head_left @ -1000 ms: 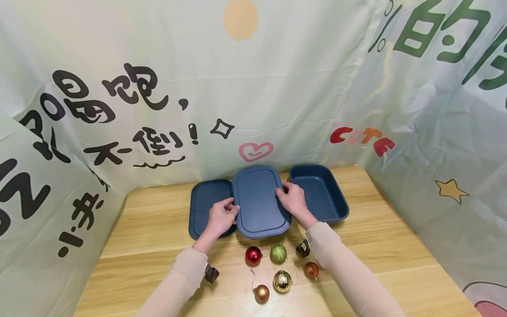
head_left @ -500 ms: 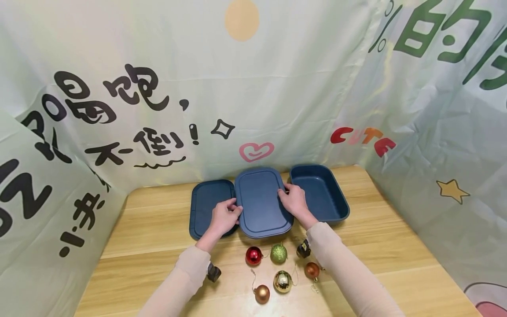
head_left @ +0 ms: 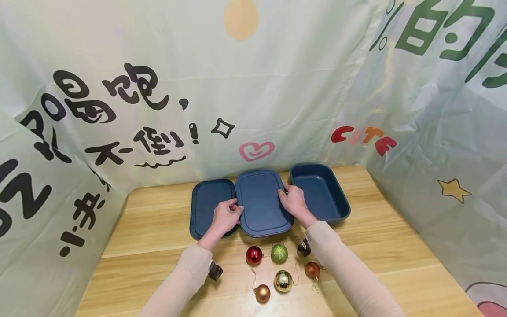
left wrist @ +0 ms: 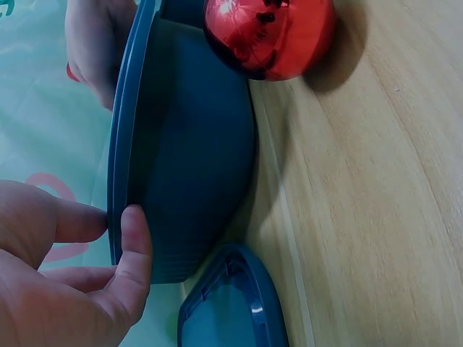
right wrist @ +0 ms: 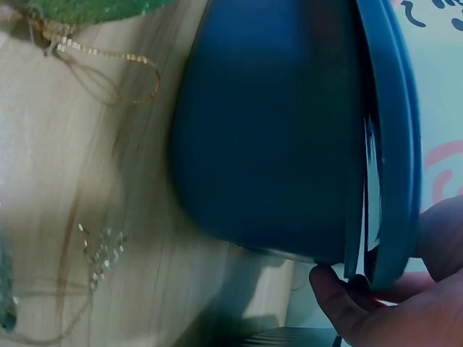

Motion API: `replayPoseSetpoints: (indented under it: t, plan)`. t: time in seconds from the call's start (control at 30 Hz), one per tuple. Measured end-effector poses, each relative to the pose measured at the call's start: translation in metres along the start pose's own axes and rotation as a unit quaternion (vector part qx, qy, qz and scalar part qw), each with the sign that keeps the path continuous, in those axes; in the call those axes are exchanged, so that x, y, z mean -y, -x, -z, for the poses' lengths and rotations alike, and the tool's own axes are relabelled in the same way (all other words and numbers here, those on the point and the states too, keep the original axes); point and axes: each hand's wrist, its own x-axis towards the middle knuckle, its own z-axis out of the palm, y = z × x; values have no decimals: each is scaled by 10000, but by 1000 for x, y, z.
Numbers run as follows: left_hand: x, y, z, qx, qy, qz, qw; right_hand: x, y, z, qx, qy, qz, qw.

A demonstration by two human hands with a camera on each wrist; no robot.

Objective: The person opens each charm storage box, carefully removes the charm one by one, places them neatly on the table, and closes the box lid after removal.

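A dark blue rectangular box (right wrist: 268,130) stands in the middle of the table with a blue lid (head_left: 264,202) over it. At the lid's left edge my left hand (head_left: 227,215) pinches, thumb on top and a finger under the rim, as the left wrist view shows. My right hand (head_left: 294,200) pinches the lid's right edge, with a fingertip at the box rim. The right wrist view shows a narrow gap between lid and box on that side; on the left side the two lie close together. What is inside the box is hidden.
A second blue lid (head_left: 210,207) lies at the left, and an open blue box (head_left: 318,191) stands at the right. In front are several baubles, among them a red one (head_left: 254,255), a green one (head_left: 279,253) and a gold one (head_left: 283,281). A printed cloth (head_left: 198,88) hangs behind.
The lid and the box's visible edge have shifted slightly right and nearer to me, and my left hand has moved right with them. The right hand has stayed almost in place on the edge.
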Motion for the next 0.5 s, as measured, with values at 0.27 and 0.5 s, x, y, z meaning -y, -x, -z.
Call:
replayPoseSetpoints:
  t: [0.27,0.5]
  plan:
    - [-2,-1,-1,-7,-75,-6,10000,-2,-4,-1,21,315,206,9993]
    - [-1,-3,-2,-58,-187,-50,9998,-1,-4,-2,123,405,36,9991]
